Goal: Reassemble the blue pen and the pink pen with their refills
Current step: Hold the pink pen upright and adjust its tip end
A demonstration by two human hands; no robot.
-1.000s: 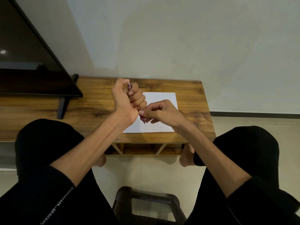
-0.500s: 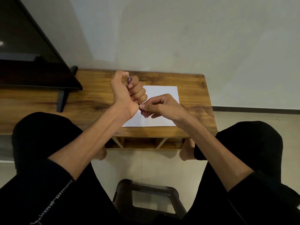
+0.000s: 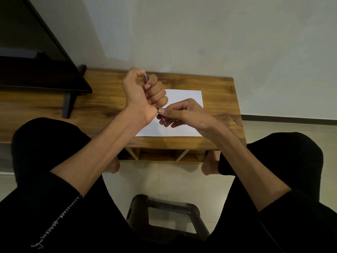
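My left hand point(image 3: 144, 95) is a closed fist around the pink pen barrel point(image 3: 145, 79), whose upper end sticks out between thumb and forefinger. My right hand point(image 3: 184, 114) pinches the pen's lower pink piece point(image 3: 163, 120) right below the left fist, the two hands touching. Both hands hover over a white sheet of paper point(image 3: 184, 95) on the wooden table point(image 3: 218, 88). Most of the pen is hidden inside the fist. No blue pen shows anywhere in view.
A dark flat screen on a black stand point(image 3: 69, 101) takes up the table's left side. A dark stool point(image 3: 164, 216) stands on the tiled floor between my knees. The table ends at the right near a white wall.
Both hands stay joined on the pen; the right fingers have shifted slightly on the lower piece. The camera view tilted a little, moving the table up in the frame.
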